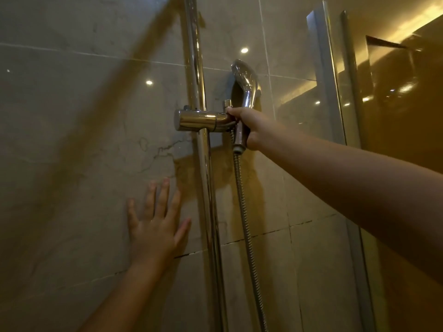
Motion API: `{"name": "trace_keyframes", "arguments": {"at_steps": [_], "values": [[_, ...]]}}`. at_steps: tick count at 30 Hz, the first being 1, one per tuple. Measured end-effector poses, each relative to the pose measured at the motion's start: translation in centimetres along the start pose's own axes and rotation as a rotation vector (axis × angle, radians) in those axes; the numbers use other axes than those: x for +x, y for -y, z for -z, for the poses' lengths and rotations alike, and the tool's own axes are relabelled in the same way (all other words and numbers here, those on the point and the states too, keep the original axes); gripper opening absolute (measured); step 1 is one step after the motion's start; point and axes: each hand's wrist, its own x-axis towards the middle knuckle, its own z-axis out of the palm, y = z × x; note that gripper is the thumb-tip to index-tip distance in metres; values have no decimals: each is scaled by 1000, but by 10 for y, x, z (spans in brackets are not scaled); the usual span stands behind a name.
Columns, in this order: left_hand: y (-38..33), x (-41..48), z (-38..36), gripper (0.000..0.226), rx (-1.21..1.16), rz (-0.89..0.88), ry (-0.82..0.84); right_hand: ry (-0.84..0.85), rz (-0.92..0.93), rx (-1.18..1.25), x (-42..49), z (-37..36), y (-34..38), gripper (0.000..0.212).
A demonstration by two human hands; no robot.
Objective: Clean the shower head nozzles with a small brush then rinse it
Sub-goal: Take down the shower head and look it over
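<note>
The chrome shower head point(245, 80) stands upright in its chrome holder point(203, 121) on the vertical rail point(199, 68), its back toward me and its nozzles hidden. My right hand point(251, 127) is wrapped around the shower head's handle just beside the holder. A ribbed metal hose point(247, 224) hangs down from the handle's lower end. My left hand point(155, 224) lies flat on the tiled wall to the left of the rail, fingers spread, holding nothing. No brush is in view.
Beige marble wall tiles point(84, 140) fill the left and centre. A glass shower partition with a metal frame point(333, 92) stands on the right. A dark curved shadow crosses the wall at the upper left.
</note>
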Motion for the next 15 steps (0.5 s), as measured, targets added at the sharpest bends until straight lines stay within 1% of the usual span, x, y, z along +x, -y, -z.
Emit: {"name": "trace_keyframes", "arguments": {"at_steps": [7,12,15], "values": [[0,2,-2,67,-22,9,-31,53,9,-33,-4,-1,0,19],[-1,0,-3,68,-5,8,-57,59,14,-39,-5,0,-4,32],[0,1,-3,67,0,6,-62,67,18,-54,-6,2,-6,36]]}}
